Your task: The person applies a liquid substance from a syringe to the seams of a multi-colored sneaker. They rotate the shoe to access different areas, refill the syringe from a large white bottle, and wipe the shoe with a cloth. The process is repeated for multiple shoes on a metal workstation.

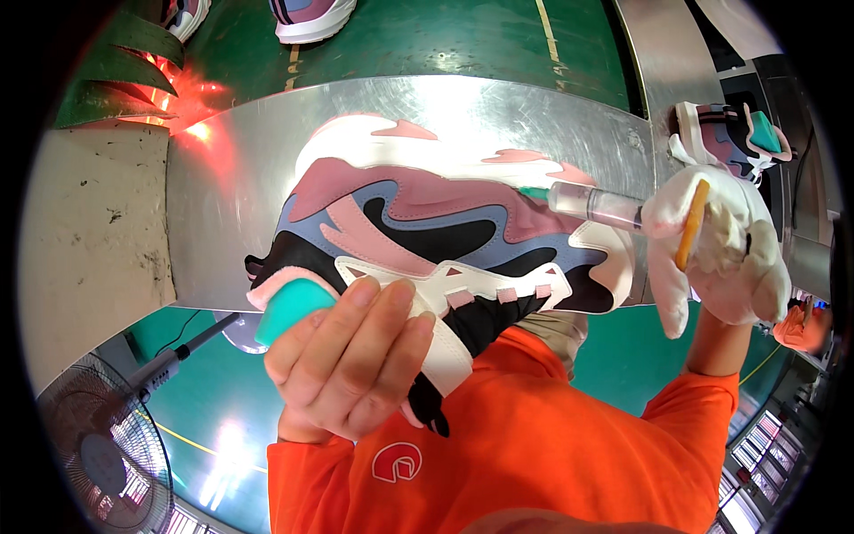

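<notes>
A multicoloured sneaker (418,222) lies on its side, with a thick white and pink sole and a mauve, blue, pink and black upper. A turquoise shoe last (294,310) sticks out of its collar. My bare left hand (356,360) is closed on the shoe by its tongue and laces area. My right hand (712,249), in a white glove, is closed around a clear syringe (598,205). The syringe's green tip meets the seam between upper and sole. A thin orange-yellow stick (693,224) also lies across the gloved fingers.
Under the shoe is a metal bench top (231,205). Beyond it runs a green conveyor belt (445,40) carrying another sneaker (313,20). At the right stands a sneaker with a turquoise last (725,138). Green flaps (116,71) with red glow are at upper left; a fan (107,454) stands lower left.
</notes>
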### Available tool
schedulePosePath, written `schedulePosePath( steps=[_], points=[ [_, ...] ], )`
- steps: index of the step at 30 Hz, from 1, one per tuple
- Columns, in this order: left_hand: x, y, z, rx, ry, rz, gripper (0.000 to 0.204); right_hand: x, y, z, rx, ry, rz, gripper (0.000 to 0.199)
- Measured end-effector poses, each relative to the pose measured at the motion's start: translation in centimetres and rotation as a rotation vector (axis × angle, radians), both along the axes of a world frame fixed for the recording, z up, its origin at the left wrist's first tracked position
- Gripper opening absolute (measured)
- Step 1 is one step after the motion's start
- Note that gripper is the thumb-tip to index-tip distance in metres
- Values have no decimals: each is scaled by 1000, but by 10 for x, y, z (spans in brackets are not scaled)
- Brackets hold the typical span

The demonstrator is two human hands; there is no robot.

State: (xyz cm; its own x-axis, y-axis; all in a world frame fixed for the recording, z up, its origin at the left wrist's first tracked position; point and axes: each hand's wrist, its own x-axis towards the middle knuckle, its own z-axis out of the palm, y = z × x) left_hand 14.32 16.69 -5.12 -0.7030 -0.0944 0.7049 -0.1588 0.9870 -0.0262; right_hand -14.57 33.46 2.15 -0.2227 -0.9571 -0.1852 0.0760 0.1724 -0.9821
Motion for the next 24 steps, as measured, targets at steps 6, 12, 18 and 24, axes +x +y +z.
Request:
schedulePosePath(
  steps=[6,12,18,24],
  points=[
    [-3,5,6,38,-7,27,13,-2,8,-1,-33,-43,-9,65],
    [-6,4,7,70,-4,3,17,-4,19,-3,-71,-94,-28,66],
    [-5,5,10,88,-33,2,21,-7,30,-7,-113,-139,-51,67],
    [-7,9,14,102,-56,35,19,-9,44,-13,-153,-180,-82,68]
  ],
)
